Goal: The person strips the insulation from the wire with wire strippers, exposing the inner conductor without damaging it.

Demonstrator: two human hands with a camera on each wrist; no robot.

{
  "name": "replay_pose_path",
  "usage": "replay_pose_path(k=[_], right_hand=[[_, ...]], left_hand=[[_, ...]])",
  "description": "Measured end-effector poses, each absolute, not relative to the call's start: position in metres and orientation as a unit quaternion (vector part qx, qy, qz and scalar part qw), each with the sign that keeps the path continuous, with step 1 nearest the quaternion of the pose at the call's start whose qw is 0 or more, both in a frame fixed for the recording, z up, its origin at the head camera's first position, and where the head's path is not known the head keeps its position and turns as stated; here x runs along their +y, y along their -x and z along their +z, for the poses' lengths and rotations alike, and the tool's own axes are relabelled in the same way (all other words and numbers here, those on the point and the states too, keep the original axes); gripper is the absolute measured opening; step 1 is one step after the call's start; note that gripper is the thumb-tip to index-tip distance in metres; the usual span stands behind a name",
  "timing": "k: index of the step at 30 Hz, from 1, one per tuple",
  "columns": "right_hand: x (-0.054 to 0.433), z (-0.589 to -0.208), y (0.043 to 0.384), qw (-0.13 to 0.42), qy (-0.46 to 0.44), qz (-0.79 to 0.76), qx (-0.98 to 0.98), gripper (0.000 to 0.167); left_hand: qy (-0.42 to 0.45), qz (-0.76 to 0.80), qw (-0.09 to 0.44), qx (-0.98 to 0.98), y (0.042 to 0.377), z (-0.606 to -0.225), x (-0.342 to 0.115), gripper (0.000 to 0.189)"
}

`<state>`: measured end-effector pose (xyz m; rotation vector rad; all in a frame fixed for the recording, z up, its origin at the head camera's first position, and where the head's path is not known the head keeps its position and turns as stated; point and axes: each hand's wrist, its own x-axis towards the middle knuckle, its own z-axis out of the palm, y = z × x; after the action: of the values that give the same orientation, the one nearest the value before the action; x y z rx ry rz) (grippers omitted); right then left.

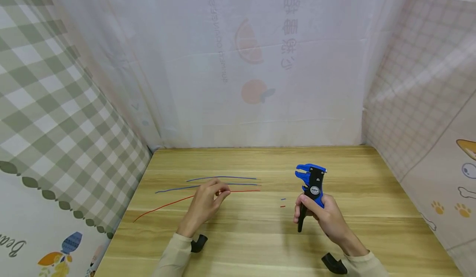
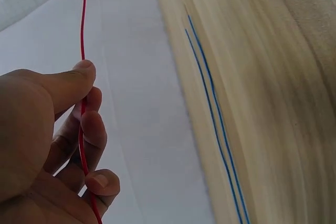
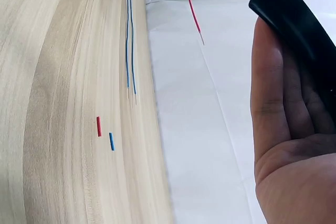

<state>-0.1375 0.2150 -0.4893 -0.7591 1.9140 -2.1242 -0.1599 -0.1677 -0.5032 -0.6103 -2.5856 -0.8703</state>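
My left hand (image 1: pixel 206 200) pinches a long red wire (image 1: pixel 243 191) between thumb and fingertips. In the left wrist view the red wire (image 2: pixel 82 30) also runs down past the curled lower fingers. Its right end has a short bare metal tip (image 3: pixel 202 39), visible in the right wrist view. To the right, my right hand (image 1: pixel 329 217) grips a blue and black wire stripper (image 1: pixel 316 182) by its handles. The stripper's jaws stand apart, facing left, with nothing between them. In the right wrist view only a black handle (image 3: pixel 299 30) shows against the fingers.
Two blue wires (image 1: pixel 221 176) (image 1: pixel 171 190) lie on the wooden table (image 1: pixel 245 235) behind the left hand. Short blue (image 1: pixel 283 199) and red (image 1: pixel 282 206) pieces lie left of the right hand. A white sheet (image 1: pixel 186 103) rises at the back; patterned cloths (image 1: pixel 89 116) flank the sides.
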Motion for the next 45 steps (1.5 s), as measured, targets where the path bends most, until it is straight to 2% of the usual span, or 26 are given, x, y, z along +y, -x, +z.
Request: replay_pose_path(k=[6, 13, 24, 45], right_hand=[[0.214, -0.489, 0.142, 0.085, 0.244, -0.716, 0.648, 0.036], [0.214, -0.489, 0.147, 0.085, 0.241, -0.718, 0.647, 0.029], [0.210, -0.495, 0.153, 0.089, 0.242, -0.729, 0.634, 0.031], [0.205, -0.510, 0.170, 0.089, 0.100, -0.724, 0.677, 0.030]], left_hand=[[0.212, -0.321, 0.151, -0.910, 0.165, -0.512, -0.168, 0.006], [0.201, -0.329, 0.138, -0.912, 0.171, -0.524, -0.169, 0.007], [0.174, -0.338, 0.105, -0.919, 0.183, -0.541, -0.169, 0.005], [0.166, -0.334, 0.069, -0.925, 0.195, -0.556, -0.167, 0.009]])
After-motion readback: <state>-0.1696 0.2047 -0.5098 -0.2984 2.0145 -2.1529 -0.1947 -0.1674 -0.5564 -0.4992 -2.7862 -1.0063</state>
